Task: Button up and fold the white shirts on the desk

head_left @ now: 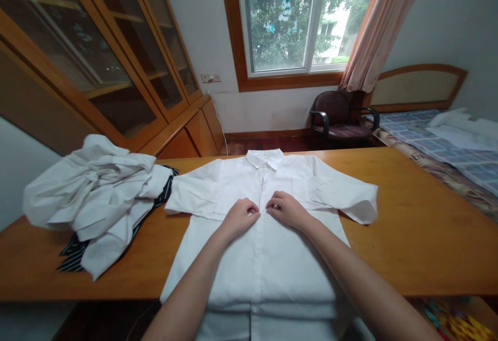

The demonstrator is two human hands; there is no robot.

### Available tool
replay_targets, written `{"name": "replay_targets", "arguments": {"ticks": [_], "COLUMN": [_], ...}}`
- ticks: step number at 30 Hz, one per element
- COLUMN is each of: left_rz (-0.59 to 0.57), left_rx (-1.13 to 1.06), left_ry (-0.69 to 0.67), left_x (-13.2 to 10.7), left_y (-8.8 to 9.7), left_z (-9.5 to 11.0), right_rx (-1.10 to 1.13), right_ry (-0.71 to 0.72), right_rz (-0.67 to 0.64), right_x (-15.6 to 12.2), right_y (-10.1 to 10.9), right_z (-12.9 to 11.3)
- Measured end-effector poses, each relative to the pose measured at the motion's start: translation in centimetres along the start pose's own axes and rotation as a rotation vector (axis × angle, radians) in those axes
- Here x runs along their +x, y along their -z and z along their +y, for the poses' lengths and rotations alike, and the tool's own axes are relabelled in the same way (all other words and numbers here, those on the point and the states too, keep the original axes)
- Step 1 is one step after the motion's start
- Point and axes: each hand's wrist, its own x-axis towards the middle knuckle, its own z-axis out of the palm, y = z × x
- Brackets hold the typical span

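A white collared shirt (237,273) lies front up, collar at the far side and sleeves spread to both sides. Its lower part hangs over the table's near edge. My left hand (240,217) rests on the chest just left of the button placket, its fingers curled and pinching at the cloth. Just across the placket, my right hand (287,209) has its thumb and fingers bent together on the fabric. Only a small gap separates the two hands. The fingertips partly hide the bit of cloth they hold.
On the left of the wooden table (424,227) sits a heap of white clothes (112,175) with a black striped cloth (73,255) under it. Beyond are a glass-door cabinet (155,45), an office chair (336,115) and a bed (439,128). Colourful fabric (455,320) shows below, at right.
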Motion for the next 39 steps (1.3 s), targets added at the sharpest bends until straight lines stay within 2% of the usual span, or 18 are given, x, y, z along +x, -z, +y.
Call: {"name": "replay_targets", "arguments": {"ticks": [7, 14, 26, 39], "left_rz": [0.008, 0.019, 0.024, 0.027], "left_rx": [-0.062, -0.09, -0.076, -0.043], "left_ry": [0.018, 0.064, 0.015, 0.006], "left_x": [0.0, 0.0, -0.1, -0.2], "left_y": [0.0, -0.1, -0.3, -0.3], "left_z": [-0.2, 0.1, 0.0, 0.1], "right_rx": [-0.116, -0.006, -0.03, -0.061], "right_ry": [-0.119, -0.22, -0.213, -0.2], "right_rz": [-0.009, 0.043, 0.071, 0.041], "right_x": [0.0, -0.8, -0.9, -1.0], "right_y": [-0.4, -2.3, -3.2, -2.7], "right_z": [-2.1, -3.2, -2.7, -3.3]}}
